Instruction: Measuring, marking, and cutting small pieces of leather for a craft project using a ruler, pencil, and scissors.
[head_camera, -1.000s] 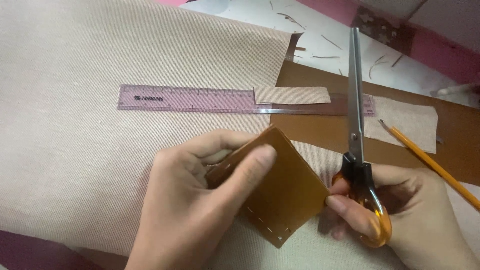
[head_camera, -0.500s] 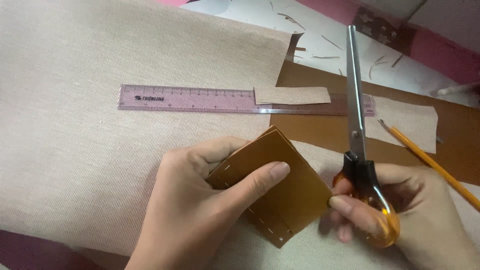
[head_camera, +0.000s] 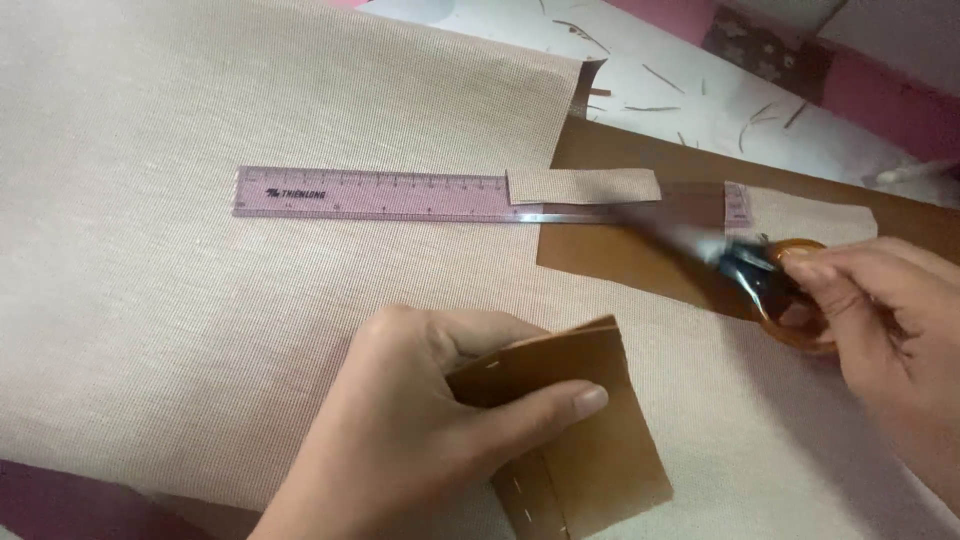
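- The left hand (head_camera: 400, 440) pinches a folded brown piece (head_camera: 575, 430), thumb on top, so its stitched edge shows.
- The right hand (head_camera: 880, 320) grips blurred orange-handled scissors (head_camera: 770, 280), blades pointing toward the ruler (head_camera: 380, 193) beyond both hands.
- Beige cloth (head_camera: 200, 300) lies beneath them.

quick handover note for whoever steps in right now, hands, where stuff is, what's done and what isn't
Left hand: pinches the folded brown leather piece over the beige fabric.
Right hand: holds the orange-handled scissors, blades blurred, pointing left.
Pink ruler lies on the fabric, a small fabric strip at its end.
Done: stitch marks line the leather's edge.
Left: scissors are clear of the leather.
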